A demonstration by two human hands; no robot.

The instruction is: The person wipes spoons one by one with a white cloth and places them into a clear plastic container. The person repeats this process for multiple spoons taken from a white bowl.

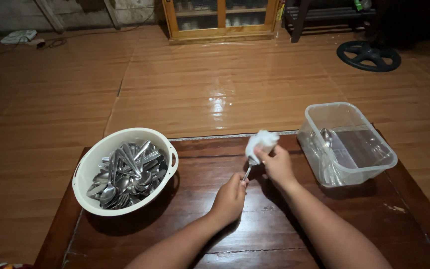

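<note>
1. Head view: your left hand (230, 198) is closed around the lower end of a thin metal utensil handle (247, 173), which rises at a slant from your fist toward the upper right, over the middle of the dark wooden bench (274, 234).
2. Your right hand (277, 164) sits just above and to the right of the left one, fingers pinched onto a crumpled white cloth (261, 143) that is wrapped around the utensil's upper end. That covered end cannot be seen, so you cannot tell which kind of utensil it is.
3. To your left, on the bench's near-left corner, stands a round cream bowl (91, 160) heaped with metal spoons (128, 174). It is well apart from both hands.
4. To your right, on the bench's far-right corner, stands a clear plastic tub (369, 172) with a few metal utensils (324, 149) lying against its left wall. It is near your right hand, not touching.
5. Beyond the bench lies a shiny brown floor (215, 79).
</note>
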